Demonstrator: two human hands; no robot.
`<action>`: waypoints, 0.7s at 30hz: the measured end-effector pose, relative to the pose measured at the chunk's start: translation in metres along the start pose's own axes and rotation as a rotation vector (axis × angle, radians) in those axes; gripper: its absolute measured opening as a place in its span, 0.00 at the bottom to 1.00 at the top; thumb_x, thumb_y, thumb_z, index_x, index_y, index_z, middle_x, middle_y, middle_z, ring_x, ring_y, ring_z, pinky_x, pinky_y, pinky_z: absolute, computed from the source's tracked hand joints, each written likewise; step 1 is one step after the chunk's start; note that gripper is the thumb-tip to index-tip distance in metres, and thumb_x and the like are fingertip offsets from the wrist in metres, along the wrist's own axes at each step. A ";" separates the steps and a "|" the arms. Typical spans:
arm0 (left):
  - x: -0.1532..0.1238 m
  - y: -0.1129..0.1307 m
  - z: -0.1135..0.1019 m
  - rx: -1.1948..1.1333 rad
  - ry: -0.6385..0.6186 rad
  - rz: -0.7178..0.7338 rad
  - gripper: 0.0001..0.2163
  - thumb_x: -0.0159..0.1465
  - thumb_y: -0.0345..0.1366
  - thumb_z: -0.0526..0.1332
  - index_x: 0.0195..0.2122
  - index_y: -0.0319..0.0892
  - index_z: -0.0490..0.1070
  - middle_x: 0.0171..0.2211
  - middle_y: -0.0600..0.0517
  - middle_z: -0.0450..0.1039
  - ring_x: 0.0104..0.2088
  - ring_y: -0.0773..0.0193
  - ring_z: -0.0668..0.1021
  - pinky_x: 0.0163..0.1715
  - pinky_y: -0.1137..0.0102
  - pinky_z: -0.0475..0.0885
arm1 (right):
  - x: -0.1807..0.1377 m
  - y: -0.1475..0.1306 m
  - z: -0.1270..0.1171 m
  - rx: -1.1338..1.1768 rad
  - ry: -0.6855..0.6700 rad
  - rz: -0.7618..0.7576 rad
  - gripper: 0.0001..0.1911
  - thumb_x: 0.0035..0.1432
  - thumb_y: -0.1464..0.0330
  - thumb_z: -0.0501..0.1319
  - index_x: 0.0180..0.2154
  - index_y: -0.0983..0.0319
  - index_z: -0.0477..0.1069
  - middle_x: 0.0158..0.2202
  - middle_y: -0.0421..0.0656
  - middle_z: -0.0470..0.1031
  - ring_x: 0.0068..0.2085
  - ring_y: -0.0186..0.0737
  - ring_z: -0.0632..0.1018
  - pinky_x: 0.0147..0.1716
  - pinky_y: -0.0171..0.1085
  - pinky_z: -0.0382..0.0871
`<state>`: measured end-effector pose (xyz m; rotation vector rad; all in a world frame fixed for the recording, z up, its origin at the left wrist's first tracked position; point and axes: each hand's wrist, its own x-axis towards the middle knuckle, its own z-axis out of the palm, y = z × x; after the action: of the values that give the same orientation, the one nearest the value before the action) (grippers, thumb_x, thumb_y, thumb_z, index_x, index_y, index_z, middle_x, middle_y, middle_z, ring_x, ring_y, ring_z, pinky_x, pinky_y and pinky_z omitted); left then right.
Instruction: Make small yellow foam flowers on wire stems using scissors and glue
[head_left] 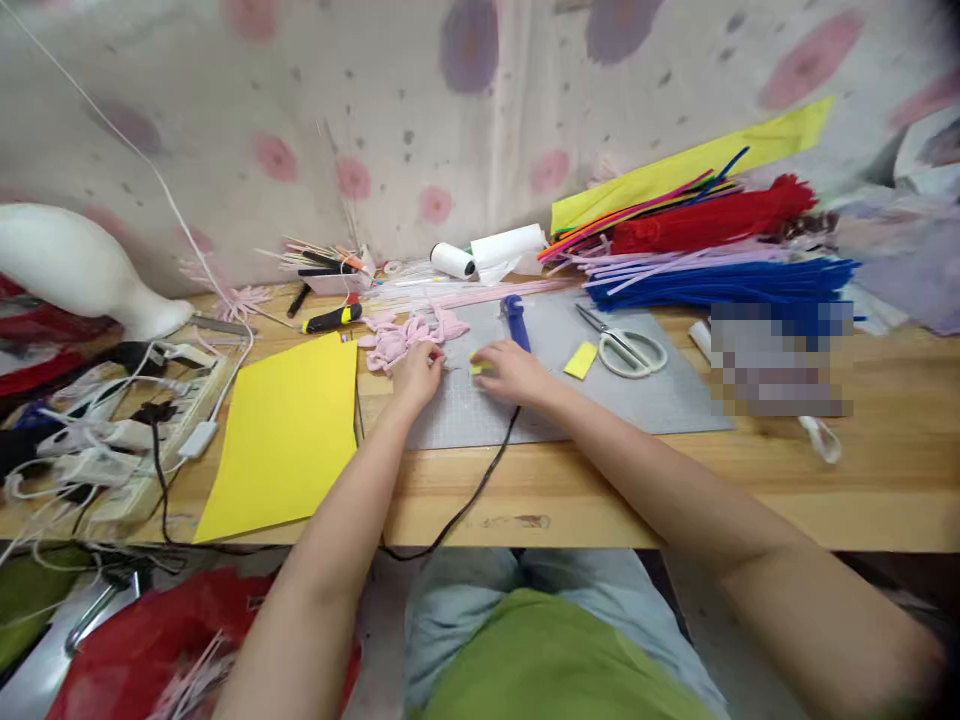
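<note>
Both my hands rest on a grey cutting mat on a wooden table. My left hand is curled with its fingertips at a heap of pink pipe-cleaner pieces; I cannot make out what it pinches. My right hand is closed on a small yellow piece. A blue glue gun lies just behind my right hand, its black cord running off the table's front edge.
A yellow sheet lies left of the mat. Scissors and a yellow scrap sit to the right. Bundles of coloured pipe cleaners fill the back right. A power strip with cables sits far left.
</note>
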<state>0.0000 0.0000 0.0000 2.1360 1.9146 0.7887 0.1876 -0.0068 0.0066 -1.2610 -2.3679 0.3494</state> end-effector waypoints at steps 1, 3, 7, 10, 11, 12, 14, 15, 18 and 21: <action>-0.002 0.000 0.002 -0.002 0.003 -0.009 0.04 0.60 0.31 0.55 0.33 0.41 0.69 0.37 0.48 0.73 0.40 0.61 0.72 0.41 0.67 0.64 | 0.006 0.000 0.000 0.010 0.004 -0.020 0.15 0.53 0.68 0.60 0.44 0.65 0.73 0.45 0.49 0.73 0.49 0.46 0.69 0.50 0.42 0.60; -0.006 0.000 0.007 -0.014 0.009 -0.025 0.04 0.60 0.32 0.55 0.34 0.41 0.69 0.37 0.48 0.73 0.41 0.61 0.72 0.40 0.68 0.64 | 0.018 -0.001 0.001 0.024 0.014 -0.036 0.13 0.54 0.66 0.59 0.41 0.64 0.74 0.45 0.48 0.74 0.49 0.45 0.70 0.51 0.42 0.59; -0.011 0.002 0.012 -0.064 0.019 -0.057 0.04 0.60 0.33 0.56 0.33 0.41 0.69 0.37 0.49 0.73 0.37 0.61 0.73 0.36 0.68 0.63 | 0.034 -0.002 0.010 0.030 0.034 0.027 0.13 0.53 0.67 0.60 0.41 0.63 0.74 0.45 0.48 0.73 0.49 0.46 0.69 0.50 0.44 0.59; -0.012 0.003 0.013 -0.104 0.036 -0.064 0.04 0.60 0.34 0.56 0.32 0.42 0.69 0.36 0.49 0.72 0.34 0.63 0.72 0.34 0.68 0.63 | 0.039 -0.001 0.020 0.049 0.054 0.088 0.13 0.51 0.68 0.61 0.40 0.63 0.75 0.44 0.49 0.74 0.49 0.47 0.68 0.50 0.43 0.60; -0.012 0.003 0.013 -0.118 0.043 -0.063 0.03 0.60 0.34 0.57 0.31 0.42 0.69 0.36 0.50 0.72 0.33 0.63 0.72 0.34 0.68 0.63 | 0.040 -0.001 0.023 0.059 0.057 0.092 0.11 0.52 0.68 0.60 0.38 0.63 0.76 0.43 0.48 0.74 0.49 0.47 0.69 0.49 0.43 0.60; -0.013 0.003 0.013 -0.135 0.051 -0.063 0.03 0.60 0.34 0.57 0.31 0.42 0.69 0.35 0.50 0.71 0.33 0.64 0.72 0.34 0.69 0.63 | 0.040 -0.001 0.025 0.068 0.059 0.093 0.09 0.52 0.69 0.60 0.35 0.63 0.76 0.41 0.48 0.75 0.48 0.46 0.69 0.49 0.42 0.60; -0.013 0.003 0.014 -0.173 0.069 -0.069 0.03 0.59 0.34 0.57 0.30 0.42 0.68 0.34 0.50 0.71 0.32 0.64 0.71 0.33 0.69 0.63 | 0.040 -0.001 0.028 0.079 0.062 0.093 0.08 0.53 0.70 0.59 0.32 0.62 0.76 0.39 0.47 0.75 0.47 0.45 0.70 0.49 0.41 0.60; -0.013 0.002 0.014 -0.195 0.078 -0.071 0.03 0.59 0.34 0.58 0.30 0.42 0.68 0.34 0.51 0.70 0.31 0.65 0.71 0.33 0.69 0.63 | 0.040 -0.001 0.029 0.082 0.066 0.096 0.08 0.53 0.71 0.58 0.31 0.62 0.76 0.38 0.46 0.76 0.46 0.44 0.70 0.49 0.41 0.60; -0.012 -0.001 0.016 -0.263 0.115 -0.047 0.02 0.58 0.32 0.58 0.29 0.41 0.67 0.33 0.51 0.69 0.29 0.67 0.69 0.33 0.70 0.63 | 0.039 -0.002 0.029 0.084 0.080 0.108 0.08 0.53 0.72 0.58 0.30 0.62 0.77 0.37 0.46 0.75 0.45 0.44 0.70 0.48 0.40 0.61; -0.012 -0.002 0.015 -0.363 0.268 -0.010 0.01 0.58 0.31 0.57 0.29 0.41 0.65 0.32 0.51 0.68 0.31 0.67 0.69 0.34 0.71 0.64 | 0.037 -0.002 0.030 0.066 0.085 0.113 0.08 0.52 0.72 0.58 0.30 0.62 0.77 0.38 0.47 0.75 0.45 0.44 0.69 0.48 0.41 0.60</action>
<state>0.0048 -0.0079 -0.0172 1.8754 1.7246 1.3613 0.1529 0.0223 -0.0093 -1.3547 -2.2023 0.3975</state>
